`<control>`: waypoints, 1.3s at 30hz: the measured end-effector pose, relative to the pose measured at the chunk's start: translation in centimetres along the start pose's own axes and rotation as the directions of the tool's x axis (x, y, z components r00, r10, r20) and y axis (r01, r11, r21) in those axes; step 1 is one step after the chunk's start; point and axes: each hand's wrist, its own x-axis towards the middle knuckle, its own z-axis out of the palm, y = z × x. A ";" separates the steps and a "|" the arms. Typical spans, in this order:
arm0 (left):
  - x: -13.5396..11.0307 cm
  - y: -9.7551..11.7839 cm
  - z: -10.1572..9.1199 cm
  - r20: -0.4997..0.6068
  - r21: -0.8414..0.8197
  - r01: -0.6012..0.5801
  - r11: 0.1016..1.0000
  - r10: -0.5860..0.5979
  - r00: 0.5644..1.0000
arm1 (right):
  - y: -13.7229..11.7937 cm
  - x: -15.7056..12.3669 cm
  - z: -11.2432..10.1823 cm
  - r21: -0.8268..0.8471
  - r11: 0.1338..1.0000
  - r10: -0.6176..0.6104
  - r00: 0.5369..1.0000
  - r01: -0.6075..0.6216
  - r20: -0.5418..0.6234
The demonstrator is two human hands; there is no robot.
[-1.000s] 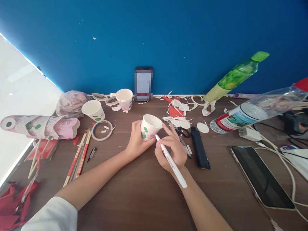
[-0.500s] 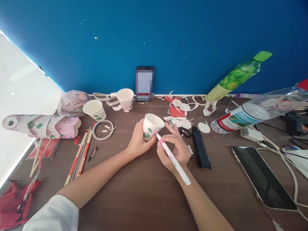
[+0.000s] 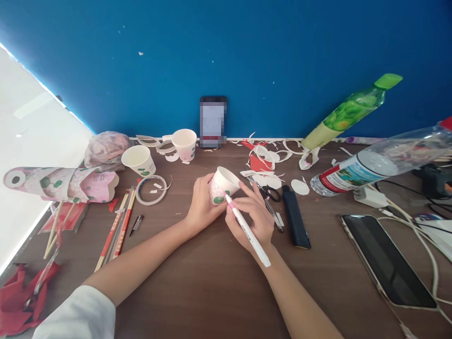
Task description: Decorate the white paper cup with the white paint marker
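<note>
A white paper cup (image 3: 223, 183) with green leaf prints is tilted on the brown table (image 3: 219, 282), mouth facing up and right. My left hand (image 3: 200, 207) is wrapped round its left side. My right hand (image 3: 251, 217) pinches a white marker (image 3: 247, 231) with a pink tip; the tip touches the cup's lower side wall. Both hands sit at the middle of the table.
Two more paper cups (image 3: 138, 160) (image 3: 184, 143), a tape ring (image 3: 151, 189) and chopsticks (image 3: 116, 228) lie left. Scissors (image 3: 268, 194), a black folded tool (image 3: 295, 216), paper scraps, a water bottle (image 3: 374, 162) and a phone (image 3: 386, 261) with cables lie right. Another phone (image 3: 213, 121) leans on the blue wall.
The cup has been turned slightly in my left hand and the marker tip has slid a little lower left along its wall. Both hands stay at the same spot.
</note>
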 end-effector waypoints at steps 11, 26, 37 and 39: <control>-0.2 0.0 0.1 0.004 0.067 -0.049 0.997 0.049 0.999 | 0.1 -0.2 0.3 -0.001 1.000 0.008 1.000 -0.008 -0.009; -0.2 0.1 0.1 0.009 -0.012 -0.017 1.000 0.017 1.000 | 0.1 0.3 -0.1 0.076 0.997 -0.019 0.999 0.021 -0.026; -0.2 0.4 -0.1 0.047 -0.028 0.056 0.998 -0.055 0.997 | 0.0 0.5 -0.2 0.082 0.996 -0.026 1.000 0.027 -0.010; -0.2 0.5 -0.1 0.048 -0.020 0.082 0.996 -0.081 0.996 | 0.0 0.6 -0.3 0.087 0.996 -0.024 1.000 0.025 -0.008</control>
